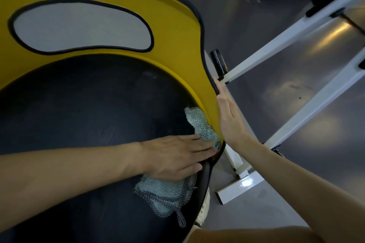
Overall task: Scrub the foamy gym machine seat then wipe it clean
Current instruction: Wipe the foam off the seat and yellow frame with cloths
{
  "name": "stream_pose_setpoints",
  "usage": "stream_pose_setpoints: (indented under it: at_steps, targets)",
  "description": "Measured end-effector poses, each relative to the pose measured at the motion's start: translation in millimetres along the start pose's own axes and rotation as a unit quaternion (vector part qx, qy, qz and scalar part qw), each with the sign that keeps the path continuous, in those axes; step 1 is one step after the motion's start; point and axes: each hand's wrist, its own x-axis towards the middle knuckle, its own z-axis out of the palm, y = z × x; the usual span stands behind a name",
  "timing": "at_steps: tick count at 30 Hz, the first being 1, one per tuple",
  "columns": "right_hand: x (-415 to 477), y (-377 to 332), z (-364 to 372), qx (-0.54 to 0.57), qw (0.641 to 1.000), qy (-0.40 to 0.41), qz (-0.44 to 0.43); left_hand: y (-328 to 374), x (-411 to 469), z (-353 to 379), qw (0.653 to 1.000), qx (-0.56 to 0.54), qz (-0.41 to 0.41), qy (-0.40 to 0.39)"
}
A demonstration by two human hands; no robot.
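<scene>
Prob wipe stage: no foam visible on black seat. Left hand, fingers straight, presses teal cloth flat at seat's right edge, by yellow rim. Right hand rests flat on rim's outer side, gripping nothing; can't tell how much is left to wipe

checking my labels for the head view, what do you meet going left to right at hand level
black seat pad → left hand → right hand → white frame bar. The cloth is left out: it lies under the left hand and overlaps it.
</scene>
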Motion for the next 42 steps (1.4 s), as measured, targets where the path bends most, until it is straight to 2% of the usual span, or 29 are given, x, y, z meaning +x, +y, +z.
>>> stream_pose_setpoints:
  at_steps: [2, 6, 13, 16, 18, 24, 28, 33, 38, 42]
  targets:
    - [1, 2, 0, 0.003, 1.000, 0.004, 0.000, -7, 7, -4, 1.000, 0.007, -0.027, -0.009]
    - [1, 1, -1, -0.014, 1.000, 0.010, -0.012, -18, 24, -23, 0.983, -0.094, -0.153, 0.044]
    - [0, 0, 1, -0.014, 1.000, 0.001, -0.001, 38, 5, -6, 0.957, -0.251, -0.143, -0.004]
    - [-2, -2, 0, -0.013, 1.000, 0.001, 0.007, 29, 14, -8, 0.927, -0.336, -0.160, 0.031]
    - [-4, -4, -1, -0.017, 1.000, -0.003, 0.011, 21, 23, -9, 0.921, -0.344, -0.175, 0.054]
    - [0, -1, -2, -0.013, 1.000, 0.007, -0.021, -25, 42, -21, 0.935, -0.245, -0.238, 0.095]
    - [4, 5, -1, 0.005, 1.000, 0.010, -0.022, -61, 38, -30, 0.956, -0.111, -0.248, 0.108]
    - [1, 0, -4, 0.012, 1.000, -0.016, -0.001, -103, 21, -46, 0.950, 0.013, -0.295, 0.105]
    - [1, 2, -2, 0.014, 1.000, -0.008, 0.009, -129, 2, -64, 0.932, 0.123, -0.322, 0.109]
    - [4, 7, 0, 0.000, 1.000, -0.004, 0.018, -144, -6, -74, 0.916, 0.132, -0.363, 0.106]
